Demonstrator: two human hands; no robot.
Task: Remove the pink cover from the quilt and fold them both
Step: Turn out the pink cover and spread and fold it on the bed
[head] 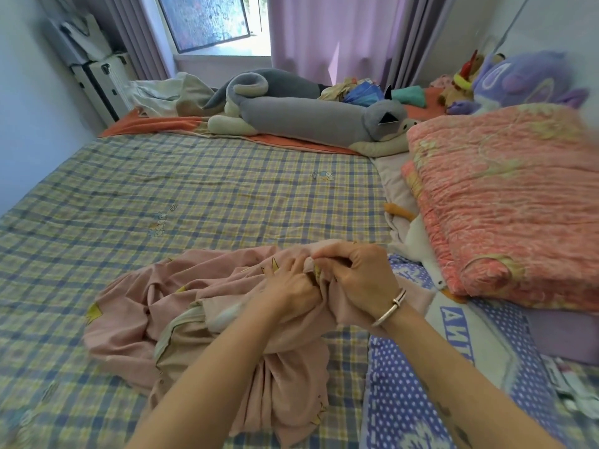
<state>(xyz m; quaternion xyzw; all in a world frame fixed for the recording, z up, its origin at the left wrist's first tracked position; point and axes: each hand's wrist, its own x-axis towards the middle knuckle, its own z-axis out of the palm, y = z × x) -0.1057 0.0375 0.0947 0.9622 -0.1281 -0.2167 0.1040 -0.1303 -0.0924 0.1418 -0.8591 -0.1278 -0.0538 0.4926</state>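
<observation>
The pink cover [155,306], printed with small yellow crowns, lies bunched on the plaid bed sheet [181,189] in front of me. My left hand [291,283] and my right hand [359,280] meet at the top of the bunch, and both pinch a fold of the pink fabric between fingers and thumb. A strip of white lining or quilt [223,315] shows inside the cover below my left wrist. A folded coral-pink quilt [512,202] with pale yellow patterns sits stacked on the right side of the bed.
A long grey plush animal [311,118] lies across the far side of the bed. A purple dotted pillow [421,384] is at the near right, plush toys [525,79] at the far right. Curtains [327,37] and a window stand behind.
</observation>
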